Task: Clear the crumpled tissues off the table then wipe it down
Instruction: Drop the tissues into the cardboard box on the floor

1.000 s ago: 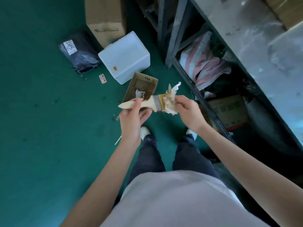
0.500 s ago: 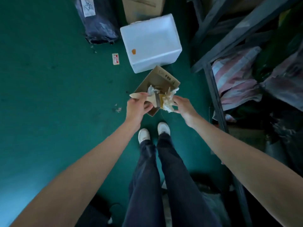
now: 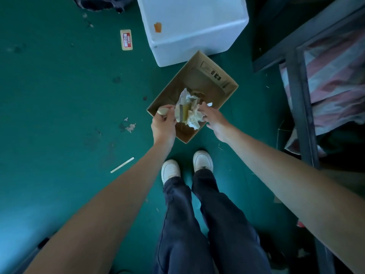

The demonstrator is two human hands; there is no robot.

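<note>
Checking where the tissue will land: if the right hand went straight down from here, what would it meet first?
Likely the open cardboard box on the floor: the right hand, pinching the crumpled tissue, is over its near edge. Depth is unclear.

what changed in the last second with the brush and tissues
Both hands went down and forward: the brush and tissues, earlier held high by the table, now hang over the open cardboard box on the floor. Unchanged: the left hand still grips the brush handle, the right hand still pinches the tissues against the bristles.
</note>
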